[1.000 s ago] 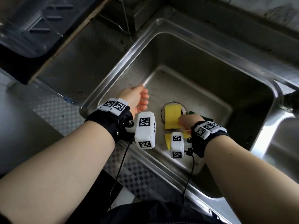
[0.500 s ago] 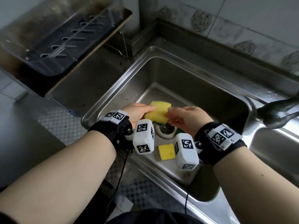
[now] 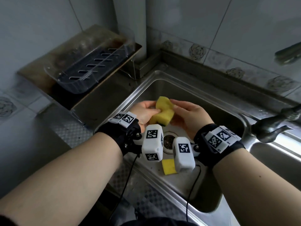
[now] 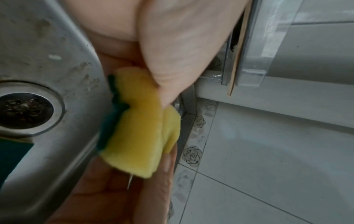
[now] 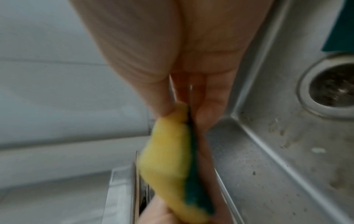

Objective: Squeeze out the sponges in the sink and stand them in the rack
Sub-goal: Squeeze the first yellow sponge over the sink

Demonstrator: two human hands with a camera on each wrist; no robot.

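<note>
Your left hand and right hand each pinch one end of a yellow sponge with a green backing, held above the steel sink over the drain; the foam is creased between thumbs and fingers. A second sponge lies on the sink floor near you. The clear rack stands on the shelf to your left.

Sink: brushed steel, dull, spotted. Sponge: soft yellow foam, green scouring face. Rack: clear glossy plastic. Wall tiles: apparently glazed.
</note>
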